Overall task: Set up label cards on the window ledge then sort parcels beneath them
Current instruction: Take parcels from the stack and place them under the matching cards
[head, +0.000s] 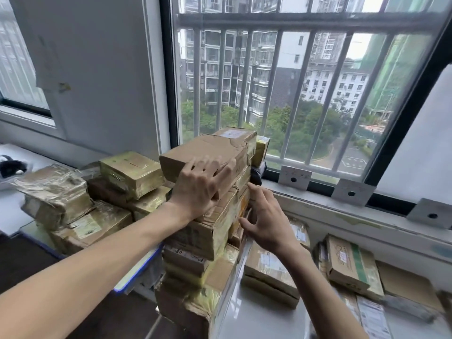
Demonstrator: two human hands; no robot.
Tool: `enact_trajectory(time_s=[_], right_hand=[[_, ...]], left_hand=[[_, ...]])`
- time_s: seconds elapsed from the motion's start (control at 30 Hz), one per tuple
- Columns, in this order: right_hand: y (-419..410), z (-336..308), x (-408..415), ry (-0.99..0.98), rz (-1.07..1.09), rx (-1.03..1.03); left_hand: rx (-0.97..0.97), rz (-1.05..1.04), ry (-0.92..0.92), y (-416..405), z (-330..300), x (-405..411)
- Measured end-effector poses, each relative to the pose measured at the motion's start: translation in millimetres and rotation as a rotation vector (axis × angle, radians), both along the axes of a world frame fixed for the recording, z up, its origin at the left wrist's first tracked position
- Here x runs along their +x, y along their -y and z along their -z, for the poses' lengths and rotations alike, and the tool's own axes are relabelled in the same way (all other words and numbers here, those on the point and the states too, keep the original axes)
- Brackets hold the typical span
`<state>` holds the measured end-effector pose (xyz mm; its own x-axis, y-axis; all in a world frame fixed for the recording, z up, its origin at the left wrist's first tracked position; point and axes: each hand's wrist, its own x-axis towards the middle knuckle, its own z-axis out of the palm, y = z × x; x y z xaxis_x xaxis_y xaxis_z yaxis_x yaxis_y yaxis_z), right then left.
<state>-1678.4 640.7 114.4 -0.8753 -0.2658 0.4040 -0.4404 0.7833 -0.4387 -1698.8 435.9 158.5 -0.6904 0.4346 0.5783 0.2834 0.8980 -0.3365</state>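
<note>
parcels (pixel 208 216) brown cardboard, yellow-taped, stacked high

This looks like a room in a high-rise flat used as a makeshift parcel-sorting spot. Taped cardboard parcels (pixel 208 211) stand stacked by the window, with more (pixel 352 267) lying on the white tabletop (pixel 244 321) under the window ledge (pixel 325 201). 3 small white cards (pixel 294 177) lean along that ledge. Beyond the barred window (pixel 293 94) rise apartment blocks and trees far below.
</note>
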Motion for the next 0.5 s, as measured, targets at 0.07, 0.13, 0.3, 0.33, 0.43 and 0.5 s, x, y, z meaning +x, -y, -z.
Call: enact_trajectory(time_s=[0.07, 0.13, 0.3, 0.33, 0.43, 0.5], right_hand=[[-2.4, -4.2, 1.3, -0.003, -0.001, -0.027], [-4.9, -12.7, 1.7, -0.046, 0.0, -0.095], [-15.8, -47.1, 4.2, -0.397, 0.068, -0.067], [-17.2, -55.2, 7.2, -0.434, 0.044, -0.023], [-20.6, -74.6, 22.1, -0.436, -0.09, 0.031], [-23.0, -83.6, 38.8, -0.33, -0.171, -0.041]], left_hand=[[0.024, 0.112, -0.048, 5.7, -13.9, 10.0], [0.025, 0.255, -0.061, 16.5, -31.6, 21.7], [0.011, 0.461, 0.137, 54.0, -68.2, 50.6], [0.036, 0.471, 0.165, 59.9, -71.2, 57.1], [0.18, 0.482, 0.171, 71.2, -72.3, 77.6], [0.284, 0.49, 0.158, 75.7, -69.8, 92.4]])
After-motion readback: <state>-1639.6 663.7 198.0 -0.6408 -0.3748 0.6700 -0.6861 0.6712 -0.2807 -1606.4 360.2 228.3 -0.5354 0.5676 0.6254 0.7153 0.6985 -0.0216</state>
